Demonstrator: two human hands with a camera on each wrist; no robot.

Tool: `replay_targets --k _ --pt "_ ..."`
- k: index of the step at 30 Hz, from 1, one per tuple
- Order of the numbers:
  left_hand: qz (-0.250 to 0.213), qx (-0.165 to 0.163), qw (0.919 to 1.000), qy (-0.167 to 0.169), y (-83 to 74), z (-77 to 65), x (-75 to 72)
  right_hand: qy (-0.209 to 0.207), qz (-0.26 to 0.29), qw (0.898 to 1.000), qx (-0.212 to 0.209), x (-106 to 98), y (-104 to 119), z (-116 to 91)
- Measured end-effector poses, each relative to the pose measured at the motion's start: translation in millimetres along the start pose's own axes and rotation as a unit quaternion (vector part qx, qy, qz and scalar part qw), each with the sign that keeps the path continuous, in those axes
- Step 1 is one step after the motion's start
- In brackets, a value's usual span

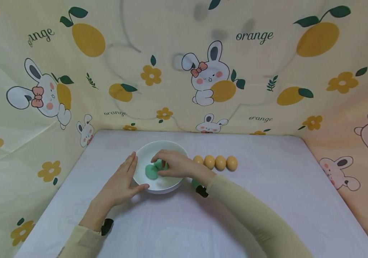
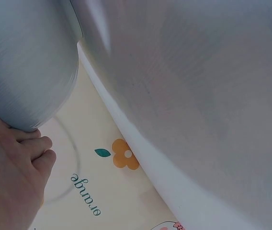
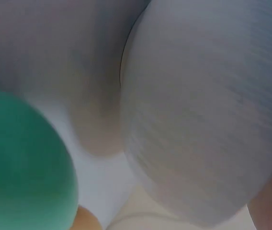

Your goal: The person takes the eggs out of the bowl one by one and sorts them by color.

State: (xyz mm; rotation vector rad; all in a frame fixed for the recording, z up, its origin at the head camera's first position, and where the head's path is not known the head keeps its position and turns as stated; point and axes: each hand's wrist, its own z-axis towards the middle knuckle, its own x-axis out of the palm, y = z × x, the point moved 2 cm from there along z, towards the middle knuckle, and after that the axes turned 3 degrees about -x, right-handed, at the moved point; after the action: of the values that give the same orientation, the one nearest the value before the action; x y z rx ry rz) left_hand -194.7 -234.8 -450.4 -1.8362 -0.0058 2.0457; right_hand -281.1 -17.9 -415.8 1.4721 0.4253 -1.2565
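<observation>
A white bowl (image 1: 160, 186) stands on the table with green eggs inside. One green egg (image 1: 151, 172) lies near the bowl's middle, left of my right hand (image 1: 177, 165). That hand reaches over the right rim, its thumb and fingers bent round another green egg (image 1: 159, 164), which they partly hide. My left hand (image 1: 118, 184) rests against the bowl's left side, fingers extended along the rim and thumb at the front. In the left wrist view, its fingers (image 2: 42, 148) touch the bowl's outer wall (image 2: 30, 72). Below my right wrist, a further green egg (image 3: 26, 163) sits outside the bowl.
Several brownish-yellow eggs (image 1: 220, 162) stand in a row right of the bowl. The white-covered table (image 1: 184, 222) meets a printed cloth (image 1: 171, 53) with rabbits and oranges at its back and sides. Dark wrist straps (image 1: 201, 191) show under both wrists.
</observation>
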Motion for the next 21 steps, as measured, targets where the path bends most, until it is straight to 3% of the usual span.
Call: replay_targets --k 21 --pt "-0.015 0.012 0.9998 -0.002 -1.3 -1.7 -3.0 0.054 -0.054 0.997 0.015 21.8 -0.4 19.6"
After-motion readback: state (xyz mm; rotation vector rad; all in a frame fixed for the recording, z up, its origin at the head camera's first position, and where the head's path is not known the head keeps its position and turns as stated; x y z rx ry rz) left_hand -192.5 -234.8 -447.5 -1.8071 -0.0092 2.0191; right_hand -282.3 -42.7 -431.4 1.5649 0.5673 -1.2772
